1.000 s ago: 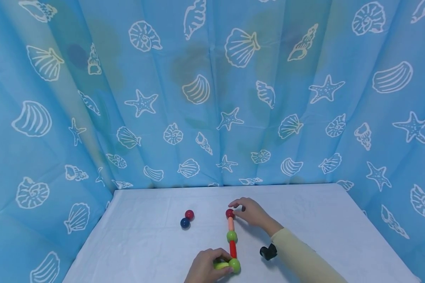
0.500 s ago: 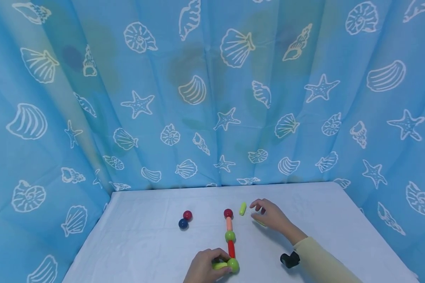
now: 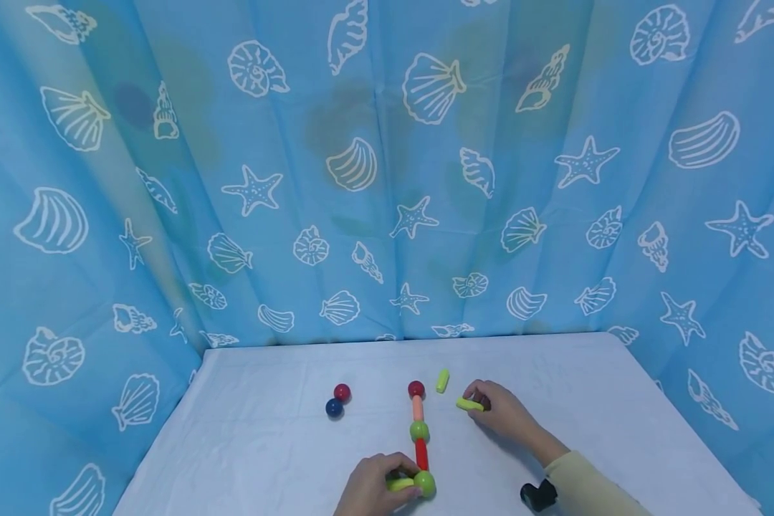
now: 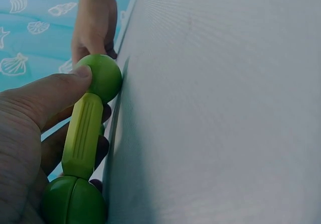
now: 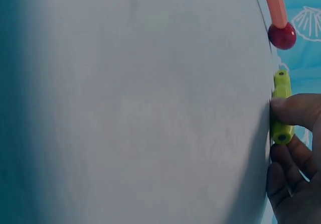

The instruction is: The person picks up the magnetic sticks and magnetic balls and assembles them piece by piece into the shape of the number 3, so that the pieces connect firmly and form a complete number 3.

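A chain of balls and rods lies on the table: a red ball point(image 3: 416, 388), a pink rod point(image 3: 418, 408), a green ball point(image 3: 419, 430), a red rod point(image 3: 421, 454) and a near green ball point(image 3: 424, 484). My left hand point(image 3: 375, 487) grips this near ball, thumb on it in the left wrist view. From it a yellow-green rod point(image 4: 83, 133) runs to another green ball point(image 4: 74, 201), hidden in the head view. To the right of the chain, my right hand point(image 3: 503, 412) pinches a loose yellow-green rod point(image 3: 469, 404) between thumb and fingers.
Another yellow-green rod point(image 3: 442, 380) lies between the red ball and my right hand. Left of the chain sit a loose red ball point(image 3: 342, 392) and a dark blue ball point(image 3: 334, 408). The white table point(image 3: 258, 444) ends at a blue shell-print curtain point(image 3: 387, 215).
My right hand has left the chain's red ball, moved right and taken hold of a yellow-green rod. My left hand keeps its grip in the same place.
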{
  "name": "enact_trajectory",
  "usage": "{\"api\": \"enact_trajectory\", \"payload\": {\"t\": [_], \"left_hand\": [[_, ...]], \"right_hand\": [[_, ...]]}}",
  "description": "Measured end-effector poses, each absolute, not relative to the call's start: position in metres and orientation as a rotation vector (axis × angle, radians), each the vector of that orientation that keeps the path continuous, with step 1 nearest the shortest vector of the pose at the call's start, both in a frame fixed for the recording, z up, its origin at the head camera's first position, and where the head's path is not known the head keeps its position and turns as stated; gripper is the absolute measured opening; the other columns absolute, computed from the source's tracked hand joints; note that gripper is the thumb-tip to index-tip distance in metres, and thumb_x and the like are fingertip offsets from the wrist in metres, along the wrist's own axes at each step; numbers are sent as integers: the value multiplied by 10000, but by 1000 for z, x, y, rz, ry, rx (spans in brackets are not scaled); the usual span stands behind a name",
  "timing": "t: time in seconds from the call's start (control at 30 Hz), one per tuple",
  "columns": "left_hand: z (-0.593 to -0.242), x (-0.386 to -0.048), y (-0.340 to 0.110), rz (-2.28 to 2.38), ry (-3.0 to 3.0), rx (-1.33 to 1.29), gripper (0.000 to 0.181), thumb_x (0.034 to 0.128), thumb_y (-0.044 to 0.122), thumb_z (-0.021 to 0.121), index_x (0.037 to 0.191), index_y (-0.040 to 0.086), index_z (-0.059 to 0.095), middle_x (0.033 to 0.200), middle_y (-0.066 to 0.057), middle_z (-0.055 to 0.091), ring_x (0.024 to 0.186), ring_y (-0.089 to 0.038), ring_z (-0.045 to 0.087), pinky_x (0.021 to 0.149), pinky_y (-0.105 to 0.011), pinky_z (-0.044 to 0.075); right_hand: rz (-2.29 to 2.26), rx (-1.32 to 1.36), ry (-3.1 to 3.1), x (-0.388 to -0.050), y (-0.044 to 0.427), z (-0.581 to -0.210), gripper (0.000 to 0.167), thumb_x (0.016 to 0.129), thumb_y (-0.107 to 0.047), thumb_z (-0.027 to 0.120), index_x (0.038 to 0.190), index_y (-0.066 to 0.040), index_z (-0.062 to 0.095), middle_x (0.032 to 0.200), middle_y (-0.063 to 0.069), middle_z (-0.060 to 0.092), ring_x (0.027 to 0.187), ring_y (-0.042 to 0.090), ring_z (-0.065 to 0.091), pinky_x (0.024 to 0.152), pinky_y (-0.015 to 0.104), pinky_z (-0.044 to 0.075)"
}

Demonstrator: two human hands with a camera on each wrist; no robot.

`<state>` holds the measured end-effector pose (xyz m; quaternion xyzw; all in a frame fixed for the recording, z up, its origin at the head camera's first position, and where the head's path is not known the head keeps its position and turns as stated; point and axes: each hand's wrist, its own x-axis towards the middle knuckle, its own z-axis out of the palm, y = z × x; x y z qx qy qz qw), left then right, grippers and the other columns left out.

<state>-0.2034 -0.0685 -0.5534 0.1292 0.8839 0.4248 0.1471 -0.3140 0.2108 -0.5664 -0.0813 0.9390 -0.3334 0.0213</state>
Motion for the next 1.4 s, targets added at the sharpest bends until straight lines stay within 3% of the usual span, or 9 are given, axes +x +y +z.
{"api": "enact_trajectory", "payload": {"t": [0.37,0.6,0.9,1.4], "left_hand": [[-552,-203,-68,1219,2543,360,194,858,283,829,1029,228,757,860,142,680,763,-122,551,819,-382,512],[-552,-203,-66,1219,2537,336,181,860,253,828,1023,218,757,854,138,676,767,-143,552,829,-422,512],[-553,-203,-67,1195,2546,354,200,859,278,828,1038,229,753,864,139,673,760,-117,543,813,-379,513],[-556,-204,-70,1228,2540,384,196,859,277,827,1035,239,751,843,155,672,748,-85,558,791,-328,502]], "right_hand": [[-1034,-379,2825,-306,183,-561,223,853,-122,816,943,-250,658,879,-95,599,809,116,547,772,330,503],[-1043,-376,2813,-305,185,-560,255,852,-85,797,996,-266,690,915,-103,615,843,115,555,807,349,516],[-1225,-372,2886,-314,170,-550,236,890,-103,784,1076,-231,715,992,-113,659,877,98,568,794,299,525],[-1181,-523,2825,-344,108,-541,215,924,-144,749,1108,-257,742,1123,-72,681,1079,187,574,936,415,523]]}}
